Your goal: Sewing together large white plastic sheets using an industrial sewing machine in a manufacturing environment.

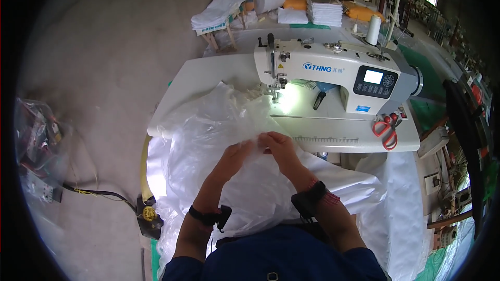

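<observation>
Head view: the left hand (238, 152) and the right hand (278, 144) meet close together in front of the sewing machine (333, 75). Both pinch a fold of the clear plastic sheet (208, 130), fingers closed on the film, with the fingertips of the two hands almost touching. The sheet lies bunched over the front left part of the white sewing table (192, 75) and hangs down over its near edge onto white woven fabric (344, 179) in the person's lap. One edge of the sheet reaches to the presser foot (274, 92), which is lit by the machine lamp.

A pair of red-handled scissors (386, 127) rests on the table at the right, well apart from the hands. A white thread cone (373, 29) stands upright behind the machine. Stacks of folded white material (324, 13) lie on the floor beyond.
</observation>
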{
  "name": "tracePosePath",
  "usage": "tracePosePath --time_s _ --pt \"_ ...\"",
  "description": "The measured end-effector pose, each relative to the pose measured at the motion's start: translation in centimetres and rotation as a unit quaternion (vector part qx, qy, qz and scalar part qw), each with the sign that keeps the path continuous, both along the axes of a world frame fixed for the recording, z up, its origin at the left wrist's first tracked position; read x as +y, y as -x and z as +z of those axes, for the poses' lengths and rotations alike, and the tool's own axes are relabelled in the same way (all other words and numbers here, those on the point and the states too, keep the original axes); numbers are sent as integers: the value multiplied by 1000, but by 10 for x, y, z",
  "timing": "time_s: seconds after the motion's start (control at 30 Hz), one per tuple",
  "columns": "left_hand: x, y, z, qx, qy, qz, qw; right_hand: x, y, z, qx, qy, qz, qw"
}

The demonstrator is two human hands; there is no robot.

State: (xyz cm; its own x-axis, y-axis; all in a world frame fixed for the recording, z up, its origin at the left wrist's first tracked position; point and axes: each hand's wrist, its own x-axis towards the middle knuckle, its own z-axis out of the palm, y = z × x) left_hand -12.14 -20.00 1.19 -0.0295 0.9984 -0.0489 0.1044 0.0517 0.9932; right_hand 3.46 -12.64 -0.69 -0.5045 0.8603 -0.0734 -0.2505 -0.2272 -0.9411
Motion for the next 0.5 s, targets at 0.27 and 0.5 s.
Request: tracePosePath --time_s 0.27,0.5 --pt "-28 20 9 44 -154 206 965 -2 -14 -30 6 80 -98 992" --pt "-62 22 41 190 -107 276 936 -7 -21 -33 -16 99 -114 988"
